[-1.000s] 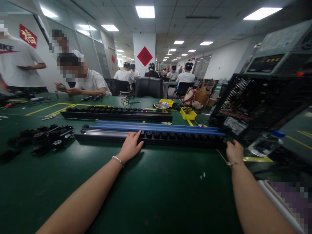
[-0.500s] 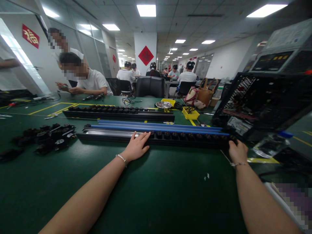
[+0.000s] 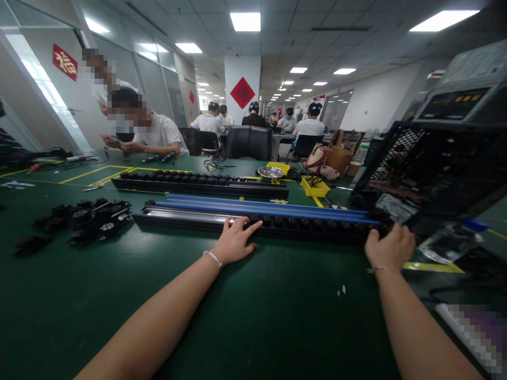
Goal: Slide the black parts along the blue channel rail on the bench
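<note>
A long black rail housing (image 3: 182, 226) lies across the green table, its left part a bare shiny channel. Black round socket-like modules (image 3: 304, 221) fill its right part in a row. My left hand (image 3: 234, 245) rests with spread fingers on the housing, beside the leftmost of these modules. At the housing's right end is my right hand (image 3: 390, 248), thumb apart from the fingers; no held thing shows, and the fingertips are partly hidden. A blue strip (image 3: 261, 206) runs along the housing's far side. Loose black modules (image 3: 81, 221) lie heaped on the left.
Behind lies a second black housing (image 3: 198, 184) with modules. Farther back are a metal bowl (image 3: 271, 172) and a yellow tray (image 3: 315, 187). An opened computer case (image 3: 400, 169) and a clear bottle (image 3: 446, 243) stand at right. A person (image 3: 158, 132) sits across the table.
My right hand has opened and come off the housing's right end, its fingers shifting right. My left hand's fingers have spread wider on the housing. The view has shifted slightly left.
</note>
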`<state>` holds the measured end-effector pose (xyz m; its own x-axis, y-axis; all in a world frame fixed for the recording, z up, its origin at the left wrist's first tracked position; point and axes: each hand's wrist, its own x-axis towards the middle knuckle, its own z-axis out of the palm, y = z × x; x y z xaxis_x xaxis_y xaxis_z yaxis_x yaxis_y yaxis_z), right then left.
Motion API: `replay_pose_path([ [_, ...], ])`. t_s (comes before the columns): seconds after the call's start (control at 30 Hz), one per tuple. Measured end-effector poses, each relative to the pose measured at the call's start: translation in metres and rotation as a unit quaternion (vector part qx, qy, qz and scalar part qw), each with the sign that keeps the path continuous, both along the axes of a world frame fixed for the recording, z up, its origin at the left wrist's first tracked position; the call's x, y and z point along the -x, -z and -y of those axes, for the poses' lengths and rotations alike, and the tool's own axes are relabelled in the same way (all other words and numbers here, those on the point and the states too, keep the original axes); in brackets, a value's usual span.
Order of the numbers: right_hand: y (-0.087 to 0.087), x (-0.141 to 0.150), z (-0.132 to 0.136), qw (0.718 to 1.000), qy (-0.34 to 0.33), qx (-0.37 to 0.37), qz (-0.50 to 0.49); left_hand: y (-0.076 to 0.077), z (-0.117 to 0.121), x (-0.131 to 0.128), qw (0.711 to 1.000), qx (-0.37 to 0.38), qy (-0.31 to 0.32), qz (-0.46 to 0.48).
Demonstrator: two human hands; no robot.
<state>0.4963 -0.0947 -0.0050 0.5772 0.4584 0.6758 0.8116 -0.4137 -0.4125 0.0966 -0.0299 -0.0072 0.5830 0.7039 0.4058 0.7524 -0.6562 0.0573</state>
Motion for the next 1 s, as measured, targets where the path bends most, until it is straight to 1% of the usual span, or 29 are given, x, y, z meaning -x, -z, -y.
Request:
replay_pose_path([
  [0.03, -0.004, 0.014, 0.000, 0.999, -0.009, 0.001, 0.038, 0.000, 0.001, -0.005, 1.000, -0.010, -0.013, 0.007],
  [0.1, -0.011, 0.047, -0.001, 0.991, -0.069, 0.017, 0.117, 0.000, 0.003, -0.012, 0.999, -0.024, -0.036, 0.024],
  [0.17, -0.016, 0.083, -0.006, 0.972, -0.143, 0.038, 0.181, 0.000, 0.004, -0.015, 0.998, -0.033, -0.049, 0.036],
  [0.23, -0.016, 0.121, -0.013, 0.950, -0.210, 0.052, 0.224, 0.001, 0.004, -0.015, 0.997, -0.040, -0.052, 0.036],
  [0.3, -0.014, 0.156, -0.022, 0.938, -0.246, 0.056, 0.236, 0.002, 0.005, -0.014, 0.997, -0.044, -0.057, 0.028],
  [0.37, -0.009, 0.186, -0.033, 0.942, -0.253, 0.056, 0.214, 0.003, 0.005, -0.014, 0.996, -0.049, -0.066, 0.019],
  [0.43, -0.004, 0.207, -0.043, 0.949, -0.253, 0.067, 0.177, 0.004, 0.006, -0.014, 0.996, -0.056, -0.073, 0.011],
  [0.53, 0.003, 0.219, -0.052, 0.943, -0.276, 0.111, 0.152, 0.005, 0.008, -0.015, 0.995, -0.064, -0.080, 0.000],
  [0.67, 0.007, 0.212, -0.052, 0.923, -0.318, 0.139, 0.167, 0.006, 0.009, -0.016, 0.994, -0.067, -0.088, -0.007],
  [0.73, 0.007, 0.207, -0.052, 0.918, -0.325, 0.147, 0.174, 0.006, 0.009, -0.016, 0.993, -0.065, -0.094, -0.009],
  [1.0, 0.006, 0.209, -0.053, 0.921, -0.319, 0.150, 0.168, 0.007, 0.008, -0.012, 0.992, -0.053, -0.110, -0.013],
])
